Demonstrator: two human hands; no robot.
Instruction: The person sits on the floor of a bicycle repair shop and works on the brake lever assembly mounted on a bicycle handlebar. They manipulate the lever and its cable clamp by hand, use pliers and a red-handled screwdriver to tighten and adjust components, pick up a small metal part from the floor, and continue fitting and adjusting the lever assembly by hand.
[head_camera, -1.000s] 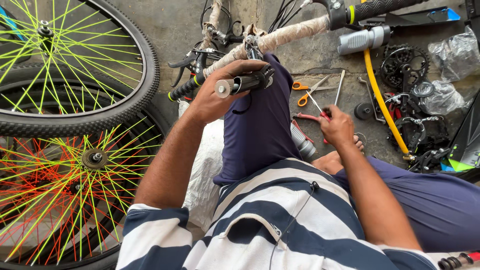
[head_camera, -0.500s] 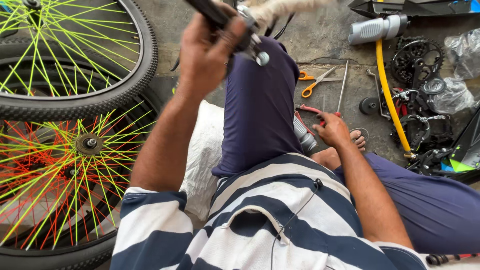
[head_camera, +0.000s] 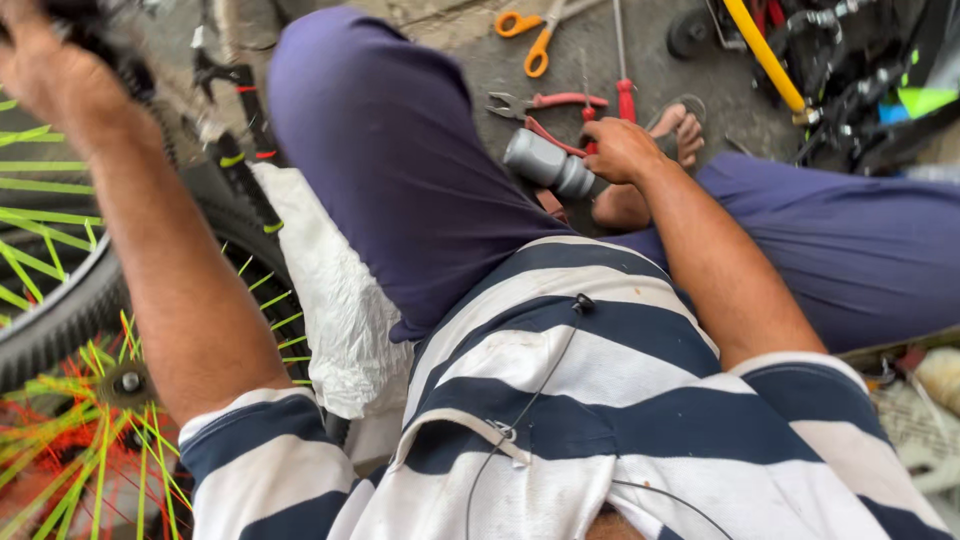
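The left hand (head_camera: 50, 70) has lifted further up-left, fist gripping a dark blurred part; the right hand (head_camera: 620, 150) now closes around the red-handled pliers (head_camera: 560, 102) beside the grey cylinder (head_camera: 550, 165).

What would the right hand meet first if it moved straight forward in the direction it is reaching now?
Probably the red-handled pliers on the ground, lying just beyond the right hand. A red-handled screwdriver lies close by too. Depth is hard to judge from above.

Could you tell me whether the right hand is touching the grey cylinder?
Touching. The head view shows the right hand closed around one end of the grey cylinder, with no gap between fingers and cylinder.
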